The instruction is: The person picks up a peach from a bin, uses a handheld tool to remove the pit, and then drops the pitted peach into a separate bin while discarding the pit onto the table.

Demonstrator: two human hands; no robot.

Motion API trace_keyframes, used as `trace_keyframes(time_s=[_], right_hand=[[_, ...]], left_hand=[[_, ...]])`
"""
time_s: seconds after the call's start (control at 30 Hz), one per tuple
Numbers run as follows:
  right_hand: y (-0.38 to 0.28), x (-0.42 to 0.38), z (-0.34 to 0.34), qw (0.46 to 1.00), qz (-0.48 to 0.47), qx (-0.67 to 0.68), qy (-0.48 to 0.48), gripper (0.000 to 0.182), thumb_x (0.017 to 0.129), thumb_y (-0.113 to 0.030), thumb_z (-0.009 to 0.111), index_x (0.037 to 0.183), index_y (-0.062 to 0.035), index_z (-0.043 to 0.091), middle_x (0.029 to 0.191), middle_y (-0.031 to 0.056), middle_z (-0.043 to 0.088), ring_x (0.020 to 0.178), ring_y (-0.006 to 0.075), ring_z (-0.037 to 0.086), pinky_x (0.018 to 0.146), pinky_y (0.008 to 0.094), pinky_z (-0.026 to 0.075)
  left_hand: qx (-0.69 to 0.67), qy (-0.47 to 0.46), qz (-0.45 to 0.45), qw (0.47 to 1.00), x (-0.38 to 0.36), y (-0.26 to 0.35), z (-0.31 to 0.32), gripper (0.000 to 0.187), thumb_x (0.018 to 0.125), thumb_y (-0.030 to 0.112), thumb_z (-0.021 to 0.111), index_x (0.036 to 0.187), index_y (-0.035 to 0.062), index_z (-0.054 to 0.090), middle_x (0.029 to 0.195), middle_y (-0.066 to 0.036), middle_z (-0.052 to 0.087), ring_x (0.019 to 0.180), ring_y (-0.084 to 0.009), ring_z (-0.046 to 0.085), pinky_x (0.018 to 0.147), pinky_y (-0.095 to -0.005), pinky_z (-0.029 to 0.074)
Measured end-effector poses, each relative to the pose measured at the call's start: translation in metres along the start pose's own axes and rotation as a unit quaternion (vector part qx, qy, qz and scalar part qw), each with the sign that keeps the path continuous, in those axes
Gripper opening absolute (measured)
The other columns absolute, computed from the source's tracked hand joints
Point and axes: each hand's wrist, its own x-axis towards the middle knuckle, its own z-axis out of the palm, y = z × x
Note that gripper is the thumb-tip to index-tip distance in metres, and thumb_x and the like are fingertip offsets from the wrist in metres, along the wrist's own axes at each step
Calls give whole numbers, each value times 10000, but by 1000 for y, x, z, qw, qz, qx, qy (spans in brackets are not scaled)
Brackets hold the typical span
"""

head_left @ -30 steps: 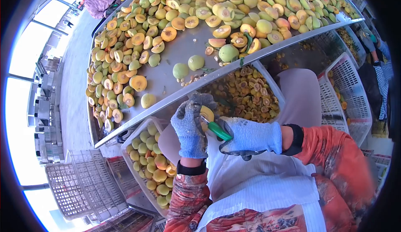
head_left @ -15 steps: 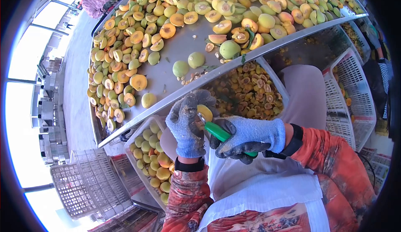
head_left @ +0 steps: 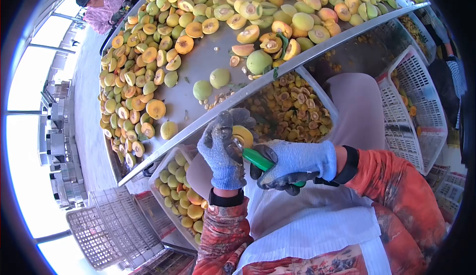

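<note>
My left hand, in a blue and dark grey work glove, is closed around a yellow peach half just in front of the table edge. My right hand, gloved alike, grips a green-handled pitting tool. The tool's metal tip reaches the peach half beside my left fingers; its exact shape is partly hidden. Below and behind my hands sits a bin of scooped-out pits with flesh on them.
A metal table carries many halved peaches and a few whole green ones. A crate of whole peaches stands at lower left. White plastic baskets stand at right. Another person works at the far left.
The view has shifted slightly, so the table appears further left and up. The peach half has turned a little in my left hand, with the tool still at it.
</note>
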Motion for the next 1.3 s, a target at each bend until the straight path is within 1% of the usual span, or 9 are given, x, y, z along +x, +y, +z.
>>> trace_keyframes(time_s=[0.13, 0.33, 0.43, 0.53, 0.6, 0.67, 0.97, 1.03, 1.3], right_hand=[[4, -2, -2, 970, -48, 228, -68, 157, 739, -114, 621, 828, -21, 531, 634, 27, 509, 448, 74, 451, 349, 243, 349], [-1, -22, -8, 965, -119, 225, -70, 233, 783, -166, 638, 944, -16, 563, 691, 34, 543, 492, 62, 463, 431, 209, 376], [16, -30, -21, 982, -62, 139, 107, 302, 800, -219, 638, 1018, -24, 559, 761, 36, 576, 607, 85, 533, 555, 227, 435], [40, -16, -35, 819, -168, -395, 381, 303, 845, -166, 609, 1098, -35, 505, 828, 30, 569, 678, 75, 547, 543, 210, 475], [37, -22, -26, 932, -167, 17, 322, 291, 863, -109, 579, 1131, -53, 481, 910, 21, 562, 769, 73, 552, 639, 220, 484], [49, -15, -28, 919, -200, 98, 325, 319, 779, -143, 664, 1032, -6, 527, 897, 76, 588, 828, 138, 551, 713, 299, 448], [48, -17, -8, 937, -134, -37, 320, 302, 794, -111, 657, 1037, -33, 496, 761, 4, 515, 523, 56, 496, 444, 204, 410], [43, -19, -1, 937, -138, -5, 321, 258, 767, -116, 672, 965, -7, 548, 878, 67, 562, 794, 127, 499, 729, 299, 420], [70, -8, -3, 941, -182, 73, 276, 410, 821, -107, 620, 1182, -32, 441, 817, 22, 534, 541, 82, 528, 471, 218, 437]], left_hand=[[160, -53, 139, 976, 10, 0, -2, 275, 855, 192, 570, 979, -51, 602, 853, -126, 651, 746, -213, 629, 624, -301, 511], [-447, -212, -204, 845, 26, -15, 2, 332, 866, 261, 543, 1047, -18, 544, 899, -130, 638, 788, -253, 631, 701, -323, 526], [-261, -83, -158, 949, 27, -15, -12, 286, 869, 238, 535, 1079, 46, 557, 939, -152, 638, 890, -313, 613, 786, -366, 503], [130, -132, 65, 981, 29, -11, -30, 404, 851, 220, 558, 1196, 31, 466, 1071, -163, 573, 974, -324, 577, 851, -411, 485], [326, -139, 161, 921, 26, -14, -43, 477, 843, 211, 570, 1255, 23, 421, 1138, -169, 540, 1016, -329, 558, 883, -434, 476], [-417, -167, -186, 874, 24, -15, -50, 483, 849, 212, 567, 1262, 22, 406, 1222, -179, 463, 1076, -335, 517, 937, -465, 441], [-441, -80, -188, 874, 7, -27, -51, 420, 892, 278, 513, 1217, 24, 432, 1154, -203, 511, 1011, -346, 546, 918, -498, 444], [-459, -89, -206, 860, 6, -29, -55, 424, 882, 279, 533, 1210, 27, 438, 1122, -200, 536, 979, -342, 561, 907, -495, 451], [-87, -80, 26, 993, -18, -23, -57, 540, 828, 286, 598, 1285, 81, 397, 1145, -142, 541, 971, -346, 568, 881, -458, 463]])
